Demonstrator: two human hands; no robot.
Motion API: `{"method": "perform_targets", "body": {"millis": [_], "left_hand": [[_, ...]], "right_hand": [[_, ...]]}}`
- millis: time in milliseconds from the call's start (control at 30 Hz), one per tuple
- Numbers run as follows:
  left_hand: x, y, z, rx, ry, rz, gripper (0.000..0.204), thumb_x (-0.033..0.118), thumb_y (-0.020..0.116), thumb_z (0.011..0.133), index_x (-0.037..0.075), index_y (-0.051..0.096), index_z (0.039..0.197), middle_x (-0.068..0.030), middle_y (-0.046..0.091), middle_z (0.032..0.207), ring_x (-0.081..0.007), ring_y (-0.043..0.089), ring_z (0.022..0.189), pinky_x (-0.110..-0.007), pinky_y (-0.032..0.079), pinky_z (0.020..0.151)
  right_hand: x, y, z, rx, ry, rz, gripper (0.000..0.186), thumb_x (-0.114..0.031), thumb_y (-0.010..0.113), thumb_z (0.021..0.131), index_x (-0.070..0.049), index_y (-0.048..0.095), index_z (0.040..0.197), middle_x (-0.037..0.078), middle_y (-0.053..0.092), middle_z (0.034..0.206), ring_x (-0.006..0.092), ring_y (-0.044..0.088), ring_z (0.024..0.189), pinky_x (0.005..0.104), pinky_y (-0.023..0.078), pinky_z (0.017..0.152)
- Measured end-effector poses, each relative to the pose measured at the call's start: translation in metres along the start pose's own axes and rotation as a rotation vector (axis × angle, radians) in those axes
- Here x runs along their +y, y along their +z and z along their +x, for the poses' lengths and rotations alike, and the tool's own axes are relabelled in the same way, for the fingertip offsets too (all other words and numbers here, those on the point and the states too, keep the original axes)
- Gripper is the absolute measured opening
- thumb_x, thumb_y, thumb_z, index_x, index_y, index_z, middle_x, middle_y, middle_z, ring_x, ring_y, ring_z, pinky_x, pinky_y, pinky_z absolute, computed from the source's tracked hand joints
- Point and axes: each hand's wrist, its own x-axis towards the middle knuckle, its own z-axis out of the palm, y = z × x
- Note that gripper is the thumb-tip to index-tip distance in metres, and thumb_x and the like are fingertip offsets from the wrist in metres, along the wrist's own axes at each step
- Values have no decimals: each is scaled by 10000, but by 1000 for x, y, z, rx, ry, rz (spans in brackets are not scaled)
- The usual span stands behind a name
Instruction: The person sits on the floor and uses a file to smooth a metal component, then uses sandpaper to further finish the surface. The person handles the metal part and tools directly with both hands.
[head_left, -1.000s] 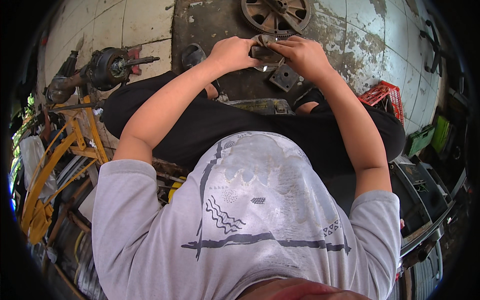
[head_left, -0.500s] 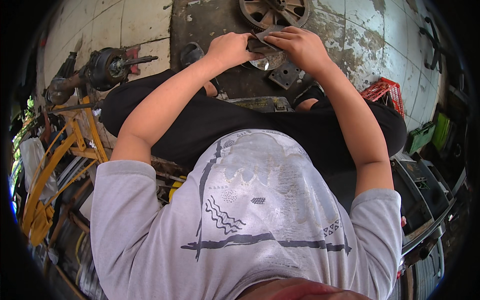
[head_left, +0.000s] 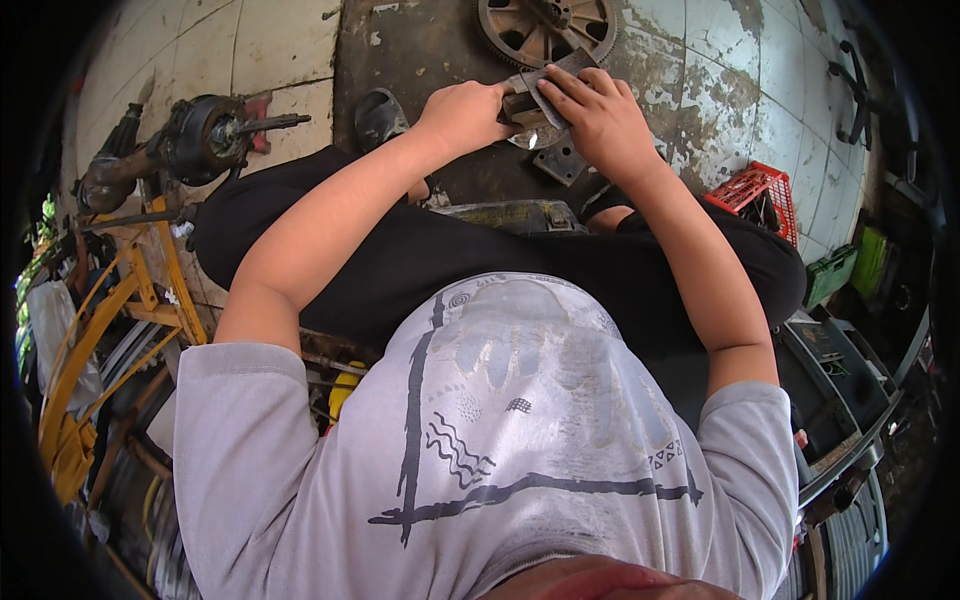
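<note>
Out in front of me, my left hand (head_left: 462, 118) is closed around the left side of a dark, blocky metal part (head_left: 526, 112). Fingers of my right hand (head_left: 608, 122) lie on a dark grey sheet that looks like sandpaper (head_left: 572, 66), pressing it against the part's right side. Much of the part is hidden by the sheet and my hands. Just below it shows a shiny silver rounded piece (head_left: 540, 138). A flat metal plate with holes (head_left: 562, 163) lies on the floor nearer to me.
A large toothed wheel (head_left: 500, 30) lies on the floor beyond my hands. To the left are a greasy axle assembly (head_left: 205, 135) and a yellow metal frame (head_left: 175, 270). At right stand a red plastic basket (head_left: 765, 190) and a green crate (head_left: 832, 272). A sandal (head_left: 380, 118) is near my left forearm.
My right hand and the grey sheet have shifted a little to the right, and the sheet now sits more tilted. My left hand keeps its grip on the metal part.
</note>
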Motion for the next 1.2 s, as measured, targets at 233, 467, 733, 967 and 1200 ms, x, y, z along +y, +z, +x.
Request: {"method": "perform_targets", "body": {"millis": [233,467,733,967,1200], "left_hand": [[9,-6,-1,-93,-14,-22,618,509,848,892,61,738,1304,-185,816,1007,-374,788,1001,-504,628,878],[0,10,12,-88,-44,-88,580,422,822,907,49,724,1341,-217,810,1033,-403,778,1024,-518,621,902],[12,5,20,-140,-56,-99,572,393,810,899,44,721,1343,-231,804,1041,-418,772,1025,-515,620,900],[15,-4,25,-115,-59,-108,619,364,807,897,89,692,1439,-232,804,1103,-409,763,1085,-513,605,934],[15,-12,18,48,19,-75,510,267,768,902,84,690,1372,-192,808,996,-407,774,991,-519,613,871]], "right_hand": [[6,17,-5,-118,-42,26,620,-116,603,994,-138,548,1611,60,530,1695,290,463,1587,508,371,1297],[7,14,-3,-114,-51,60,646,-83,620,963,-153,572,1603,25,520,1710,273,436,1609,509,353,1316],[8,12,-12,-104,-7,93,651,-77,606,963,-152,565,1608,32,512,1716,294,437,1608,522,356,1314],[6,10,-18,-84,-35,157,639,-79,598,976,-130,555,1612,37,494,1725,315,432,1606,535,358,1310],[13,14,-20,-49,-20,171,656,-94,599,981,-149,534,1631,22,495,1726,281,435,1609,523,369,1306]]}}
